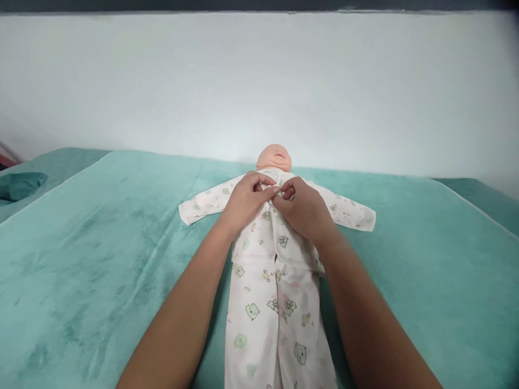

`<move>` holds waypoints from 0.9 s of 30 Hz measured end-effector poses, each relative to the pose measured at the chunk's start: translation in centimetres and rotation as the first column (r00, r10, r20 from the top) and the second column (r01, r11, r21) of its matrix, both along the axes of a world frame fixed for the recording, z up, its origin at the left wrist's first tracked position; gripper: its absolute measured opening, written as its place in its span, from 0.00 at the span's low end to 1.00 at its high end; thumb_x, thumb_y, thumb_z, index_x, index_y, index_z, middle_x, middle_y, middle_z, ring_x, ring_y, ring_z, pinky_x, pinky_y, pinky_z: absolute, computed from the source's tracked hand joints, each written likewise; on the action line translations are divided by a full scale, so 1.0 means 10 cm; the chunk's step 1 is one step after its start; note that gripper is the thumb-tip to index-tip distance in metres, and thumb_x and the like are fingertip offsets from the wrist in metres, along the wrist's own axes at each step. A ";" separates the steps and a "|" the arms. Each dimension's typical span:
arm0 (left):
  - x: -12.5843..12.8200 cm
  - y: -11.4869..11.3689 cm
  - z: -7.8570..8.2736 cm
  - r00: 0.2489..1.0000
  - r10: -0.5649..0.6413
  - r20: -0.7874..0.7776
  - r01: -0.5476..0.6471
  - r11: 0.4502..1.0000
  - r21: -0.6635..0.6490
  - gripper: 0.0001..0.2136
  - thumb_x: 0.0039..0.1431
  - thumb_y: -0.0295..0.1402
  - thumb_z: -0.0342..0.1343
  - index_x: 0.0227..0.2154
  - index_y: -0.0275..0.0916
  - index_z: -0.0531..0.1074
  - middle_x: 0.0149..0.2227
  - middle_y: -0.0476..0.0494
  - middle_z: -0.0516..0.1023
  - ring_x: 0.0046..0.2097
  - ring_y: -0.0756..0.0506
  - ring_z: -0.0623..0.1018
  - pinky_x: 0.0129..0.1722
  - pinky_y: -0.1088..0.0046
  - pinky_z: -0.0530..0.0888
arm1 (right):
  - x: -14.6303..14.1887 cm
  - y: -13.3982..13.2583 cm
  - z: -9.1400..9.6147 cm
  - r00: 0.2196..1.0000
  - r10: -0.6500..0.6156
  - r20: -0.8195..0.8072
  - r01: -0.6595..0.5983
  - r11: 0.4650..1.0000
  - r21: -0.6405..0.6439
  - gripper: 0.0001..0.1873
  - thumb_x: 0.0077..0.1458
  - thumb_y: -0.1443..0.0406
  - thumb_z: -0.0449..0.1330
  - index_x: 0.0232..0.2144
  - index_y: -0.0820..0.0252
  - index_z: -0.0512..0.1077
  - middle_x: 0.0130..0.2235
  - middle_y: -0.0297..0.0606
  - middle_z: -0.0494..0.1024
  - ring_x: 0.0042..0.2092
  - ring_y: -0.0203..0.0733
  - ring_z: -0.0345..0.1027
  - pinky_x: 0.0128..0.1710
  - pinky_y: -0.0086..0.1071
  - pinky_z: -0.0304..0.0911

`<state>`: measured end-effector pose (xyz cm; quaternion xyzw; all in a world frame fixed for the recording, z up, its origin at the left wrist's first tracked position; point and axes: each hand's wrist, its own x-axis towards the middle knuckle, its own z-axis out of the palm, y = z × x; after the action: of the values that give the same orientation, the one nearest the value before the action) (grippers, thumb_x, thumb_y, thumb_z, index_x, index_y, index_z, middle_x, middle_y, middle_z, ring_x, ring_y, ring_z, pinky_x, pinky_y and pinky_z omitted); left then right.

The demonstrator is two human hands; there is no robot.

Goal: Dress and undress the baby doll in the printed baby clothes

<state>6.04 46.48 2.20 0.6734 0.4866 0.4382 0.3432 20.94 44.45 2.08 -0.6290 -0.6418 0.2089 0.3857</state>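
One broad white wall [162, 81] stands beyond the doll [273, 157], with a dark strip [243, 5] running along its top edge. Soft green bedding [101, 281] spreads beneath the doll and out to both sides of it, and a darker green bundle [22, 186] lies well apart, off past the doll on the person's left. The doll lies on its back in the middle of the bedding, head farthest from the person. A white lower garment [255, 324] covers it from the waist toward the person; a matching top [259, 237] covers its chest, both sleeves spread outward. Over the doll's chest, near its neck, the left hand [251, 194] and right hand [302, 205] almost meet, each grip narrow, thumb and fingers pinching the top's front edge. Small animal prints [252, 311] in green and yellow dot the doll's clothes; any lettering among them is too small to read.
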 end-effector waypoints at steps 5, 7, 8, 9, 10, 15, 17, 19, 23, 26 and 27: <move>-0.02 0.00 0.00 0.998 -0.006 0.069 0.011 0.997 -0.076 0.05 0.57 0.37 0.58 0.33 0.42 0.74 0.32 0.49 0.73 0.33 0.49 0.71 0.34 0.72 0.66 | -0.08 -0.02 0.03 0.995 -0.035 0.096 0.033 0.999 0.023 0.08 0.52 0.58 0.57 0.28 0.54 0.64 0.30 0.36 0.75 0.30 0.42 0.63 0.30 0.35 0.53; -0.01 0.01 -0.01 0.999 0.006 0.040 -0.004 0.999 -0.039 0.05 0.58 0.35 0.57 0.34 0.42 0.75 0.33 0.49 0.72 0.33 0.49 0.70 0.35 0.73 0.67 | -0.09 -0.01 0.03 0.995 -0.048 0.093 0.043 0.998 0.053 0.07 0.52 0.60 0.57 0.26 0.54 0.65 0.28 0.36 0.74 0.30 0.42 0.62 0.30 0.35 0.53; -0.01 0.01 -0.01 1.000 -0.001 0.022 0.001 1.000 -0.010 0.05 0.58 0.35 0.57 0.35 0.43 0.76 0.34 0.48 0.72 0.35 0.49 0.70 0.36 0.73 0.67 | -0.09 -0.01 0.03 0.996 -0.047 0.079 0.043 0.997 0.059 0.07 0.52 0.60 0.57 0.26 0.55 0.65 0.28 0.36 0.74 0.30 0.42 0.62 0.30 0.35 0.53; -0.01 0.01 -0.01 1.000 -0.011 0.003 0.011 1.000 0.020 0.05 0.58 0.34 0.57 0.36 0.43 0.76 0.36 0.48 0.73 0.36 0.49 0.70 0.38 0.73 0.68 | -0.08 0.00 0.03 0.997 -0.047 0.057 0.043 0.997 0.060 0.07 0.52 0.60 0.57 0.25 0.55 0.66 0.27 0.35 0.74 0.29 0.42 0.62 0.30 0.35 0.54; -0.01 0.01 -0.02 1.000 -0.020 -0.015 0.021 0.999 0.047 0.05 0.58 0.34 0.57 0.36 0.43 0.76 0.37 0.48 0.73 0.37 0.49 0.71 0.39 0.73 0.68 | -0.07 0.01 0.02 0.998 -0.051 0.026 0.049 0.997 0.057 0.07 0.51 0.60 0.57 0.25 0.55 0.66 0.27 0.35 0.73 0.29 0.41 0.62 0.30 0.35 0.54; 0.01 0.01 -0.03 1.000 0.010 -0.020 -0.008 0.997 0.083 0.03 0.57 0.32 0.58 0.33 0.41 0.76 0.38 0.48 0.73 0.35 0.50 0.70 0.39 0.73 0.68 | 0.02 0.04 -0.01 0.963 -0.089 -0.254 0.096 0.995 0.014 0.05 0.48 0.63 0.57 0.23 0.56 0.68 0.24 0.32 0.70 0.27 0.37 0.60 0.27 0.32 0.54; 0.02 0.00 -0.03 1.000 0.014 -0.019 -0.012 0.995 0.101 0.03 0.57 0.31 0.57 0.31 0.41 0.75 0.37 0.48 0.73 0.35 0.50 0.69 0.39 0.72 0.69 | 0.03 0.05 -0.02 0.904 -0.065 -0.421 0.061 0.998 -0.024 0.06 0.48 0.62 0.58 0.23 0.56 0.67 0.21 0.29 0.67 0.23 0.34 0.56 0.23 0.31 0.50; 0.04 0.00 -0.03 0.999 0.019 -0.034 -0.015 0.993 0.120 0.03 0.57 0.31 0.57 0.31 0.41 0.75 0.37 0.48 0.74 0.35 0.49 0.70 0.40 0.72 0.69 | 0.04 0.04 -0.03 0.844 -0.039 -0.536 0.017 0.999 -0.046 0.06 0.47 0.61 0.59 0.24 0.56 0.67 0.20 0.27 0.64 0.21 0.32 0.52 0.20 0.29 0.46; 0.05 -0.01 -0.02 0.997 0.041 -0.066 -0.031 0.989 0.144 0.04 0.58 0.32 0.57 0.30 0.40 0.74 0.37 0.48 0.74 0.36 0.49 0.70 0.41 0.71 0.69 | 0.05 0.05 -0.03 0.840 -0.015 -0.542 -0.021 0.998 -0.062 0.05 0.45 0.63 0.61 0.27 0.57 0.71 0.19 0.27 0.65 0.21 0.31 0.53 0.18 0.27 0.44; 0.06 -0.01 -0.02 0.997 0.047 -0.069 -0.036 0.986 0.161 0.04 0.58 0.31 0.57 0.29 0.40 0.74 0.37 0.47 0.75 0.41 0.47 0.72 0.45 0.69 0.68 | 0.09 0.06 -0.03 0.831 0.015 -0.556 -0.071 0.994 -0.080 0.07 0.46 0.63 0.62 0.31 0.57 0.74 0.19 0.27 0.65 0.21 0.31 0.53 0.19 0.27 0.45; 0.07 -0.01 -0.02 0.997 0.046 -0.056 -0.036 0.986 0.160 0.04 0.58 0.30 0.56 0.29 0.40 0.74 0.38 0.47 0.75 0.43 0.47 0.72 0.46 0.69 0.68 | 0.11 0.07 -0.03 0.823 0.033 -0.567 -0.097 0.992 -0.083 0.08 0.46 0.63 0.62 0.32 0.57 0.75 0.19 0.27 0.65 0.21 0.31 0.54 0.19 0.27 0.45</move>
<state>6.74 46.38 2.02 0.7013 0.4737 0.4623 0.2646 22.01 45.13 1.73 -0.5369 -0.5077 0.4330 0.5162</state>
